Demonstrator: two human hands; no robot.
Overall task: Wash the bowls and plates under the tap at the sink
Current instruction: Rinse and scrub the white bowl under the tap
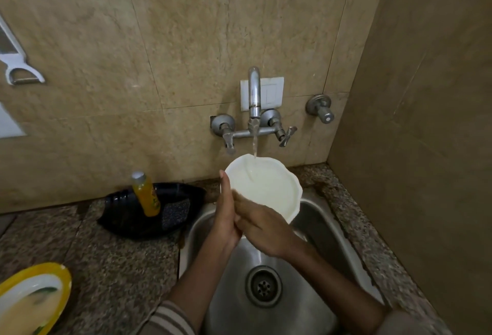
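**Bowl under the running tap, both hands on it**

From my remote seat the tiled wall (106,41) fills the view beyond the fingertips, and the speckled counter (119,268) spreads out to the left of the fingers. The steel sink (319,228) lies directly beneath both hands. Left of the fingers, at the foot of the wall, a black tray (127,225) sits on the counter. Far to the left of them and nearer to me, a yellow-rimmed plate (64,278) is cut off by the frame edge.

The white bowl (271,188) is held above the sink, tilted so that I see its inside. My left hand (226,217) grips it at the left rim, with the thumb (225,182) lying straight up along the edge and the other fingers hidden behind the bowl. My right hand (266,230) reaches across, its fingers (245,201) laid on the bowl's near rim. They are blurred, and I cannot tell whether they curl round it.

The tap (254,94) stands on the wall above the fingertips. An orange bottle (149,196) and a sponge (175,210) stand in the tray. The drain (263,286) is below the wrists. A thin water stream (254,145) falls into the bowl's far side.
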